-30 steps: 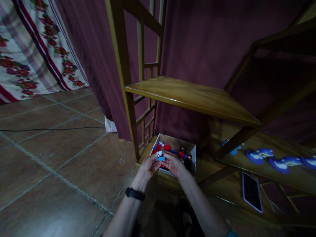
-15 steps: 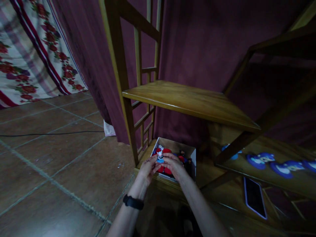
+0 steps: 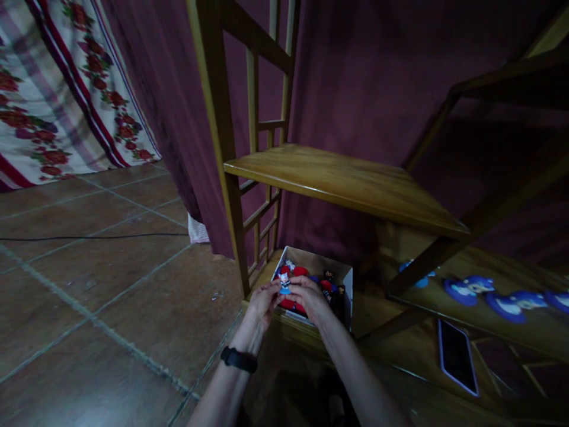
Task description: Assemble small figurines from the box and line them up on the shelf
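Note:
A small white figurine [image 3: 284, 280] with dark markings on a blue base is pinched between both hands, over the near left part of an open box. My left hand [image 3: 265, 302] grips it from the left, fingers closed at its base. From the other side, my right hand [image 3: 308, 296] holds it with thumb and fingertips. Under and behind the hands, the white cardboard box [image 3: 349, 293] contains several red, blue and black figurines, partly covered by my right hand. A black band [image 3: 239, 359] circles my left wrist.
The box stands on the bottom board of a wooden shelf unit, beneath a higher shelf [image 3: 338, 181]. To the right, several blue-and-white figurines [image 3: 469, 287] rest on a board, with a phone [image 3: 457, 357] lower down. A dark cable [image 3: 93, 237] crosses the tiled floor.
Both hands and the figurine have shifted very slightly left relative to the box. The grip on the figurine stays the same, and the view has moved a little.

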